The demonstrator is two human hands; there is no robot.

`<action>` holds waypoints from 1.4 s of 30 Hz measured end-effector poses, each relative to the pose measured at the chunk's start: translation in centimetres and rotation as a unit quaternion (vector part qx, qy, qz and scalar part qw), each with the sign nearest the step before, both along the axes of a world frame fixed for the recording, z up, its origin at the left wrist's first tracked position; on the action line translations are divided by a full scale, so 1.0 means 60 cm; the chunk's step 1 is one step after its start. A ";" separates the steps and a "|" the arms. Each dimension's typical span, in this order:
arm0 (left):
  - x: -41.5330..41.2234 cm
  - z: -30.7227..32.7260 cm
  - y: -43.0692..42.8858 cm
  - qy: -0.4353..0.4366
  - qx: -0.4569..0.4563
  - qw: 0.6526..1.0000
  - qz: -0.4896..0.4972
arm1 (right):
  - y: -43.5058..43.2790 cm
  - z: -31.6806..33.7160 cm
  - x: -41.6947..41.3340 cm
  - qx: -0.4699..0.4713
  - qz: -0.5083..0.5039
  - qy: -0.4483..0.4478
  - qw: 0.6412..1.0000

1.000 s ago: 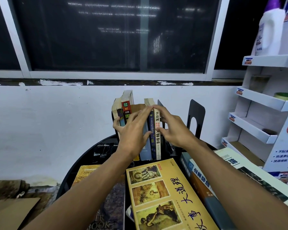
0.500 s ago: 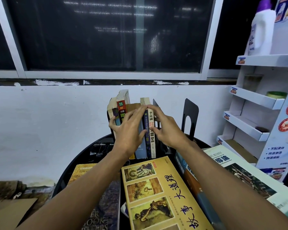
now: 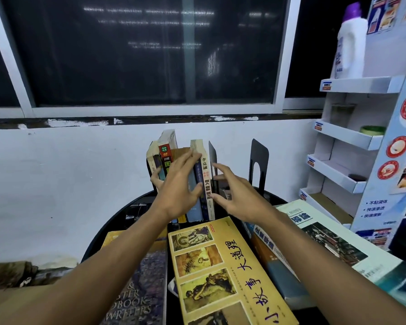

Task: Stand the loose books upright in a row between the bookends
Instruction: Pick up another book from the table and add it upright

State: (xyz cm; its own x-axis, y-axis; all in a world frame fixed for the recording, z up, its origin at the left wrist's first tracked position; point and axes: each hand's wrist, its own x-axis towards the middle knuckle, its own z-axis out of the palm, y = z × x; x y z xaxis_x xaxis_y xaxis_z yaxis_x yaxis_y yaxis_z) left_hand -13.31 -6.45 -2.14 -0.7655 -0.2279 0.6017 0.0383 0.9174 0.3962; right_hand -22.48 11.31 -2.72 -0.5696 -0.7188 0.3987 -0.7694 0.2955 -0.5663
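Lying flat at the near edge of the table [image 3: 108, 221], the yellow book [image 3: 220, 266] has its long axis running near to far, below both hands. The right hand [image 3: 237, 195], fingers spread and empty, hovers above its far end and is judged the nearer. The left hand [image 3: 176, 191] presses splayed fingers on the upright row [image 3: 205, 184], which stands against the bookend [image 3: 212, 158] toward the far edge.
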 end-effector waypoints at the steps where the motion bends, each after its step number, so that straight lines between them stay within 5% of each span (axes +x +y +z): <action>1: 0.008 -0.002 0.008 0.006 -0.001 1.000 -0.003 | 0.014 -0.001 0.001 0.012 -0.007 0.007 1.000; 13: 0.057 -0.034 0.166 -0.137 0.050 0.986 -0.085 | 0.254 0.002 -0.008 0.119 -0.104 0.065 0.985; 25: 0.040 -0.066 0.281 -0.283 0.012 0.958 -0.038 | 0.401 -0.025 -0.034 0.215 -0.190 -0.042 0.957; 42: 0.004 -0.083 0.258 -0.288 0.039 0.954 -0.075 | 0.405 -0.045 -0.019 0.181 -0.180 -0.054 0.965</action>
